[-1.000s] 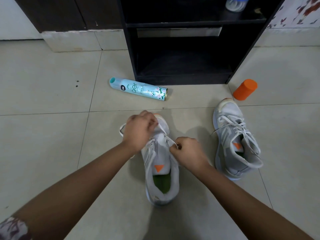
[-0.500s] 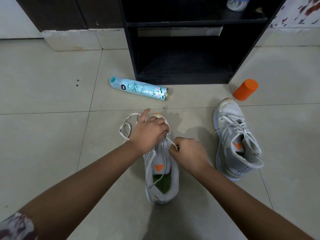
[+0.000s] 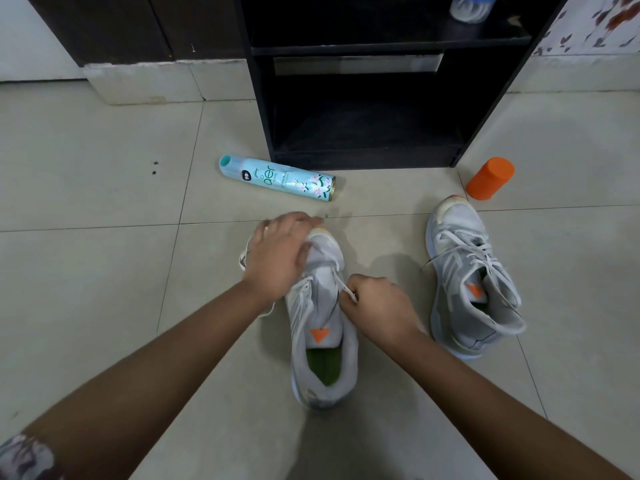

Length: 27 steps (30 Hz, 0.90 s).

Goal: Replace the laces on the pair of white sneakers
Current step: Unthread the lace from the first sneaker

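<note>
A white sneaker [image 3: 323,341] with an orange triangle on its tongue and a green insole lies on the floor tiles in front of me, toe pointing away. My left hand [image 3: 278,252] hovers over its toe with the fingers spread, blurred by motion. A white lace [image 3: 343,287] runs from the eyelets to my right hand [image 3: 375,308], which pinches it beside the shoe's right flank. Loose lace loops show under my left wrist. The second white sneaker [image 3: 469,285], laced, lies to the right.
An aqua air-freshener can [image 3: 277,177] lies on its side beyond the shoes. An orange cylinder [image 3: 490,178] stands near the laced sneaker's toe. A black open shelf unit [image 3: 367,98] stands against the wall, with a plastic container [image 3: 471,6] on its upper shelf.
My left hand has opened, letting go of the lace it gripped, and shifted up over the toe. My right hand keeps its pinch on the lace in nearly the same place.
</note>
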Each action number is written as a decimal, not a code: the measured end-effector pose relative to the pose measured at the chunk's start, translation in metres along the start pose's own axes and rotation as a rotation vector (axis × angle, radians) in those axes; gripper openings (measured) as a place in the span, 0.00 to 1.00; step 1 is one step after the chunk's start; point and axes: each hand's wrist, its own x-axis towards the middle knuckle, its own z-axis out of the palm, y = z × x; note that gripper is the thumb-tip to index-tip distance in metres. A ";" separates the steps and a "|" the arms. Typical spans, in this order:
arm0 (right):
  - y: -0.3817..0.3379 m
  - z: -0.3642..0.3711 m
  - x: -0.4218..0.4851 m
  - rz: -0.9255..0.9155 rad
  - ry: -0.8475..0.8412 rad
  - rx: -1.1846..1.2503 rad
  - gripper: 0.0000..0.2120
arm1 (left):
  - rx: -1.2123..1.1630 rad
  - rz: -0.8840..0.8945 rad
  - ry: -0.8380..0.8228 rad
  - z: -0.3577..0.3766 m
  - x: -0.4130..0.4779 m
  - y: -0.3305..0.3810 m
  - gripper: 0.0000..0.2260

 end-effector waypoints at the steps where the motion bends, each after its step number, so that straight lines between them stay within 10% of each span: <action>1: -0.001 0.000 0.000 -0.007 0.006 -0.006 0.13 | -0.001 0.113 -0.042 0.002 -0.001 0.005 0.16; 8: -0.001 -0.002 -0.001 -0.028 0.003 -0.025 0.12 | 0.159 0.298 0.013 0.014 0.000 0.014 0.01; 14: 0.001 -0.001 -0.001 0.007 0.011 -0.007 0.11 | -0.298 -0.353 0.175 -0.008 0.010 -0.013 0.06; 21: -0.005 0.001 0.000 -0.039 0.021 -0.042 0.11 | 0.090 0.249 -0.083 0.007 -0.005 0.010 0.09; 27: -0.004 0.001 -0.002 -0.049 0.029 -0.035 0.11 | 0.199 0.313 -0.110 0.010 0.002 0.015 0.11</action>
